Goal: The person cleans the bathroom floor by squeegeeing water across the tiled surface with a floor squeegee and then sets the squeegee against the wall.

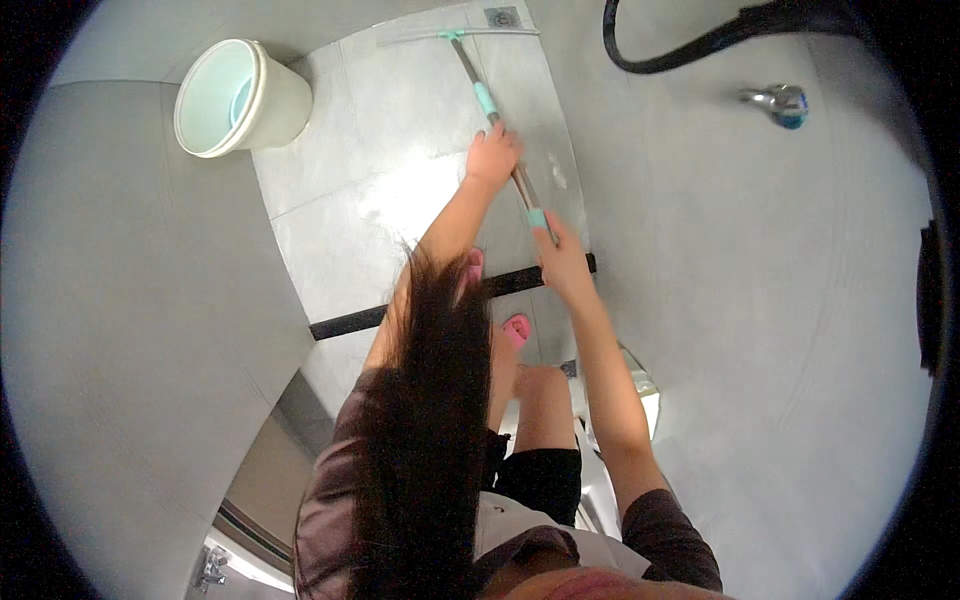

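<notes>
Both of my hands grip the pole of a floor squeegee (465, 61), which has a grey shaft with mint-green sleeves. My left hand (493, 156) wraps the shaft about midway along. Lower down, at the mint-green grip near the pole's end, my right hand (561, 251) is closed around it. The squeegee's wide blade (420, 35) rests on the grey tiled floor (405, 97) at the far end, beside a square floor drain (502, 16). Light glares off the floor left of my left hand.
A white plastic bucket (289, 97) stands in the far left corner. A black threshold strip (352, 321) crosses the floor by my pink slippers (516, 330). On the right wall are a chrome fitting (780, 103) and a black hose (675, 60). Long dark hair (435, 420) hangs across the view.
</notes>
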`<state>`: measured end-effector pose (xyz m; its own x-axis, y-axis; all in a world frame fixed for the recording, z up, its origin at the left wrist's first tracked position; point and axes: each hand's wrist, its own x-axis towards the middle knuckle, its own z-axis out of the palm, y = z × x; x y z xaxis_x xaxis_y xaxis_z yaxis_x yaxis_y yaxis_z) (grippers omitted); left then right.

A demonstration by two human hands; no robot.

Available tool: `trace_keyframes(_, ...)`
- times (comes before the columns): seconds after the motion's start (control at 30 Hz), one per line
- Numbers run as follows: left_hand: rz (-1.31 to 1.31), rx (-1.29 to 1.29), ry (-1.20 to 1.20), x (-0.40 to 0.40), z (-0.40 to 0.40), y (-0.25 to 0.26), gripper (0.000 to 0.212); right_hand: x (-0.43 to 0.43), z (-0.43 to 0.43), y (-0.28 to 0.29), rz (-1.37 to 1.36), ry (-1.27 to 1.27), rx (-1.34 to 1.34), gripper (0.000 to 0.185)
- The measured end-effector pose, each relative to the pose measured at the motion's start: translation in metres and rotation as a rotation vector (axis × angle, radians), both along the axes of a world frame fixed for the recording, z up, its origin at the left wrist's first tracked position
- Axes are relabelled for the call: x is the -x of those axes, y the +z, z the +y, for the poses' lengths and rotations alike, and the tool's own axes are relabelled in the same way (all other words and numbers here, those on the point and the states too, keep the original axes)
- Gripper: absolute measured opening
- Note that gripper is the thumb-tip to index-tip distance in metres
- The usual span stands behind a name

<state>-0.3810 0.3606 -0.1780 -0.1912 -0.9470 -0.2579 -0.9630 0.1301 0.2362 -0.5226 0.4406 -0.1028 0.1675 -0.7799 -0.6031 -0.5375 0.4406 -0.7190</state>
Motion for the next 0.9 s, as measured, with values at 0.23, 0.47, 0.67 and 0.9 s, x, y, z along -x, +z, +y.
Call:
trace_keyframes(0.23,0.261,0.067,-0.12,-0.027,0.093,0.08,0.02,-0.004,0.074,0.132,0.206,0.241,0.315,0.041)
trace_keyframes(0.47,0.445,-0.003,0.137,-0.039,0.138,0.127,0.015,-0.03,0.067,0.225,0.476,0.644,0.215,0.034)
trace_keyframes(0.67,0.637,0.183,0.363,-0.061,0.136,0.139,0.01,-0.062,0.02,0.261,0.495,0.901,0.251,0.034)
trace_keyframes(0.9,0.693,-0.037,0.021,-0.062,0.127,0.214,0.023,-0.016,0.042,0.306,0.129,0.581,-0.113,0.041)
